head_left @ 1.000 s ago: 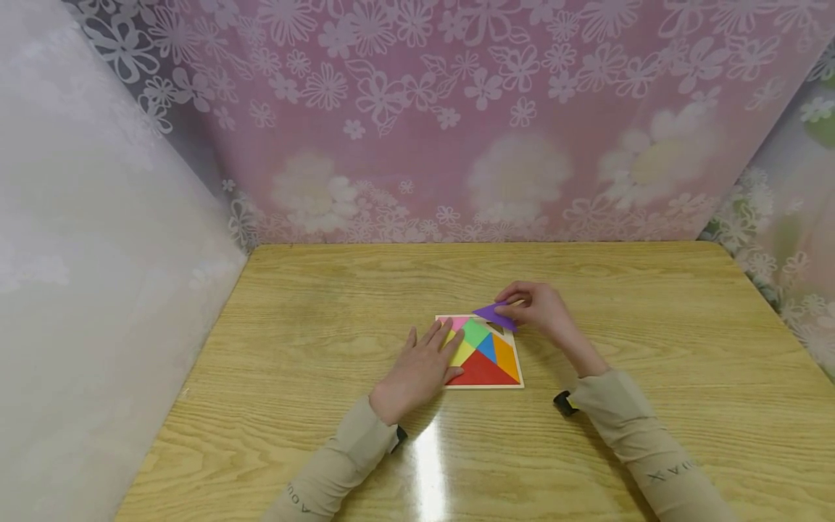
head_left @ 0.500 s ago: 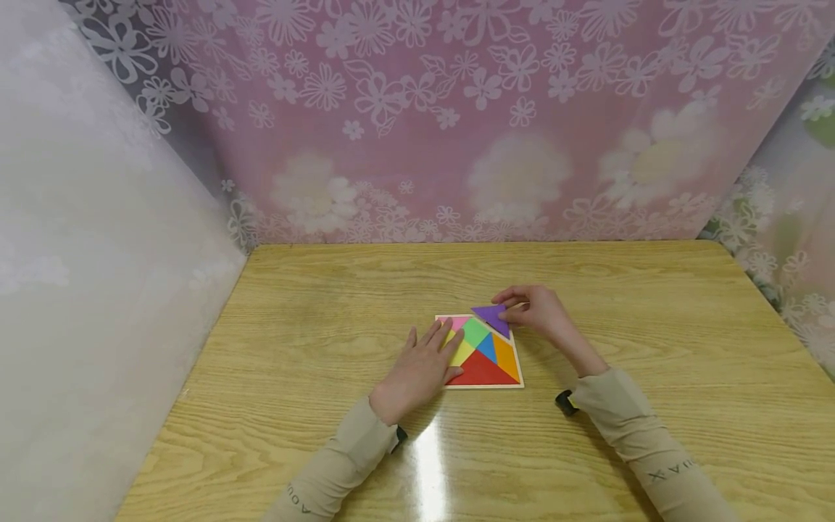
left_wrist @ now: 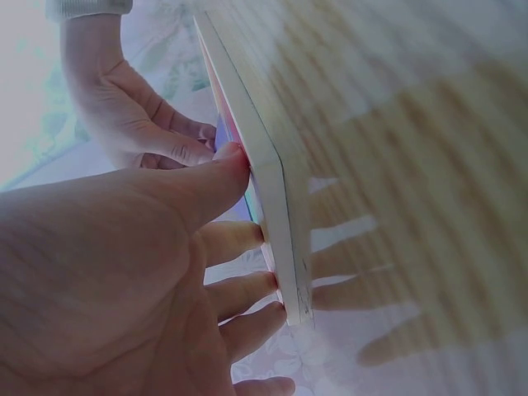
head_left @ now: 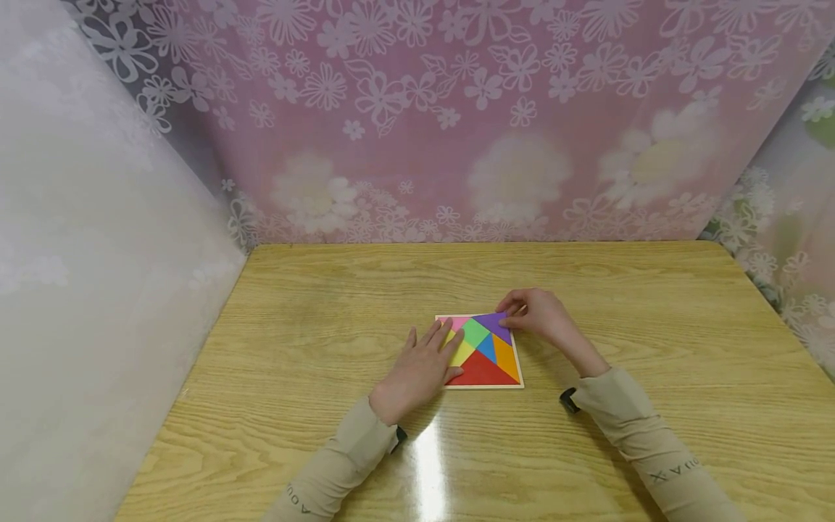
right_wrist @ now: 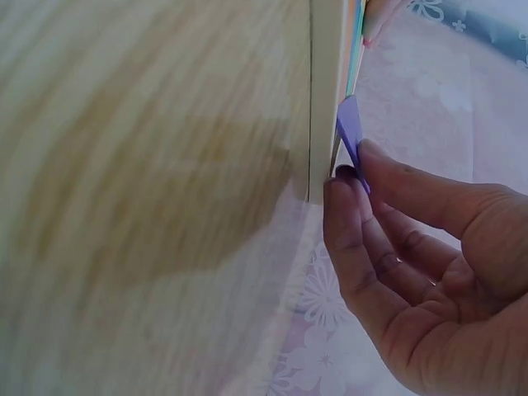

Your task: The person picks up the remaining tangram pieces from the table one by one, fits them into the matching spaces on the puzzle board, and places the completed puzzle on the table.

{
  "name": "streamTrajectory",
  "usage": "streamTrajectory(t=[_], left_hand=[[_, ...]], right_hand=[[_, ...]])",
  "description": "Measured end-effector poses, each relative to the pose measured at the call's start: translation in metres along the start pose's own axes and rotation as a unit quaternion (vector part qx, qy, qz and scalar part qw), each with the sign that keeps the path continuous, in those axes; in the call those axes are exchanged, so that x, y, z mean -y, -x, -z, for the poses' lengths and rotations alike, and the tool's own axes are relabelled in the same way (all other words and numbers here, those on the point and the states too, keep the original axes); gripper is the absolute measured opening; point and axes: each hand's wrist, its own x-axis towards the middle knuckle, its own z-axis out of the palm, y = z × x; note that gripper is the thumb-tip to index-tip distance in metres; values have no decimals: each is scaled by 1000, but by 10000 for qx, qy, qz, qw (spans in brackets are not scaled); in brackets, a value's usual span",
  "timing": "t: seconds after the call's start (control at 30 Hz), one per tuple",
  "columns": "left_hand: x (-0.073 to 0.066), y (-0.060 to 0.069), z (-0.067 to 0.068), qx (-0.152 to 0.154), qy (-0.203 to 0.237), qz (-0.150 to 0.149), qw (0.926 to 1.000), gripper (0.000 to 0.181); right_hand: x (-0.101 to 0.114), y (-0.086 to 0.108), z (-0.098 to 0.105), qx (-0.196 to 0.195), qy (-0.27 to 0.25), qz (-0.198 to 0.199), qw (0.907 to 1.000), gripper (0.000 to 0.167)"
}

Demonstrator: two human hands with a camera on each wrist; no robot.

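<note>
A square wooden tangram tray (head_left: 483,387) holds flat coloured pieces: red (head_left: 483,371), orange (head_left: 505,357), blue (head_left: 487,348), green (head_left: 476,333), with yellow and pink partly under fingers. My left hand (head_left: 420,366) lies spread over the tray's left side, fingers straight, touching the pieces. At the far right corner, my right hand (head_left: 538,313) pinches a purple triangle piece (head_left: 493,324) between thumb and fingers. In the right wrist view that purple triangle (right_wrist: 350,132) is tilted, its outer edge raised above the tray's rim (right_wrist: 327,99).
The tray lies on a wood-grain table (head_left: 313,326). Behind the table hangs a pink flowered curtain (head_left: 417,145). A pale sheet (head_left: 98,254) borders the left side. Light glares on the tabletop in front of the tray.
My right hand has brought the purple triangle down and slightly toward me, turning it over the tray's far right corner, where the gap is now covered. The left hand has stayed still.
</note>
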Motion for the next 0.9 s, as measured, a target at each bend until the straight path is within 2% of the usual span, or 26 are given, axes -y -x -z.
streamTrajectory(t=[0.63,0.9], left_hand=[[-1,1,1,10,83,14,10000,63],[0,1,1,-59,69,-11,10000,63]], right_hand=[[3,-4,2,265,275,55,9993,15],[7,-7,3,441,508,-85,9977,15]])
